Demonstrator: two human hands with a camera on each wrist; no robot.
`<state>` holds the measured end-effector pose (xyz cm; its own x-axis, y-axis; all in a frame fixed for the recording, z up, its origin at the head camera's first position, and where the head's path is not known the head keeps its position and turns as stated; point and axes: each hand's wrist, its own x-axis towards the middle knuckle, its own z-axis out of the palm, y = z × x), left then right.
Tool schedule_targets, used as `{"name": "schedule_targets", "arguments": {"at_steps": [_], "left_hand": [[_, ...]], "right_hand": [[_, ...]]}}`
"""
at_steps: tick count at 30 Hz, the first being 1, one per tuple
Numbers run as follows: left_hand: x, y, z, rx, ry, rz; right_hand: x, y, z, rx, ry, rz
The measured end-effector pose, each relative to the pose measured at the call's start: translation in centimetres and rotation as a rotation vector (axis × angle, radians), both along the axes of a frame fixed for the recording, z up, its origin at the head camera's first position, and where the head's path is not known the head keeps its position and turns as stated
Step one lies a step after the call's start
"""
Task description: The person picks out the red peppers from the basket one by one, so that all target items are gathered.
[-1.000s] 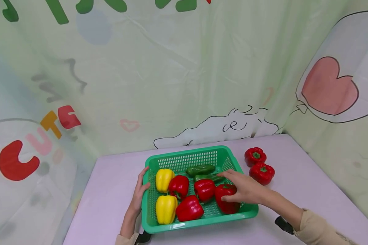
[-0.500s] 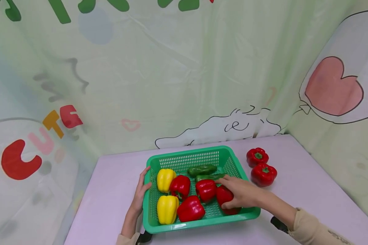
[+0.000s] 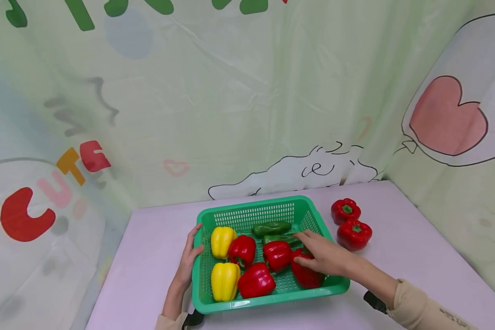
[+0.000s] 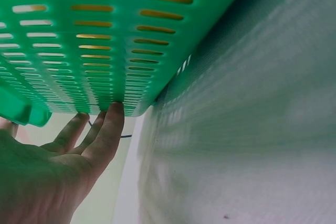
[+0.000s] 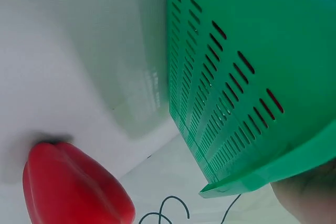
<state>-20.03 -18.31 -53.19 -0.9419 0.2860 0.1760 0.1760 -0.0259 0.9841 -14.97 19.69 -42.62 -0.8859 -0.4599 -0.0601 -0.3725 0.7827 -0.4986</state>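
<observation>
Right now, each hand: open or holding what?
Left hand: holding the green basket by its rim.
Right hand: open over the basket's rightmost red pepper; contact unclear.

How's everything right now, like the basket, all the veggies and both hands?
Basket: open on top, partly filled.
Two yellow peppers: inside the basket.
Four red peppers: inside too, one partly covered.
Two other red peppers: outside, on the table, stems showing.
Two long green vegetables: inside, one partly hidden.
Left hand: touching the basket's side.
Right hand: spread over one red pepper; touching is unclear.
</observation>
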Motion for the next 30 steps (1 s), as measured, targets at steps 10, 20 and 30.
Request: {"name": "schedule_targets", "arguments": {"at_steps": [10, 20, 30], "left_hand": [[-0.20, 0.03, -0.03, 0.012, 0.011, -0.004], [-0.15, 0.03, 0.03, 0.000, 0.002, 0.004], [-0.13, 0.06, 0.06, -0.009, 0.006, 0.015]], "right_hand": [[-0.03, -0.31, -0.02, 0.048, -0.034, 0.043], [-0.06, -0.25, 0.17, 0.052, -0.073, 0.090], [0.05, -0.09, 0.81, 0.016, -0.120, 0.076]]}}
